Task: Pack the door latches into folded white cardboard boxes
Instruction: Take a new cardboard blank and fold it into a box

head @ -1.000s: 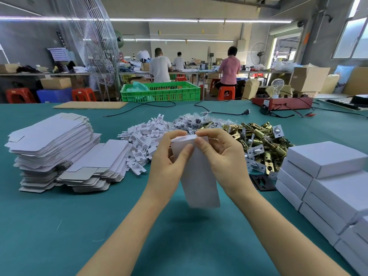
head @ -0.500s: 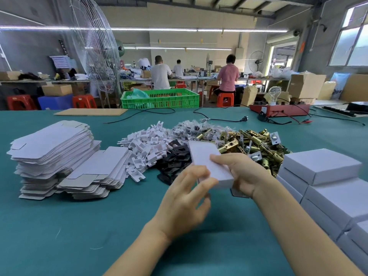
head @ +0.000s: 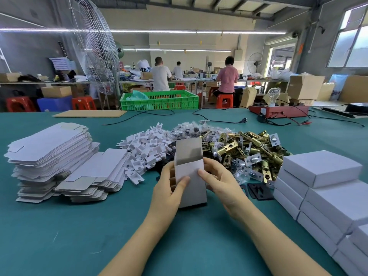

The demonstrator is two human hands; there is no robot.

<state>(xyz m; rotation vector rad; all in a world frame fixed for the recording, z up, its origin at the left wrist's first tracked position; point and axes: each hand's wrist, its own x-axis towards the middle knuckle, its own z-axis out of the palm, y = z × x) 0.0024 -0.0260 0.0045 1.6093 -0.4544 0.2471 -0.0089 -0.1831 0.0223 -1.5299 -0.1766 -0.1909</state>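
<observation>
Latches (head: 245,150) lie heaped at one o'clock on the bench (head: 59,236). An open box (head: 190,176) is held upright by both hands (head: 199,186), unfilled; a latch must be picked next.

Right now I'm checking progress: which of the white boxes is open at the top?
The box held upright between both hands, left hand and right hand. The stacked boxes on the right are closed.

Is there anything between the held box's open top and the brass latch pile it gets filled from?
Nothing visible blocks it. Both hands, left hand and right hand, hold the white box upright, top flap open, and the latch pile lies just behind and to its right.
</observation>
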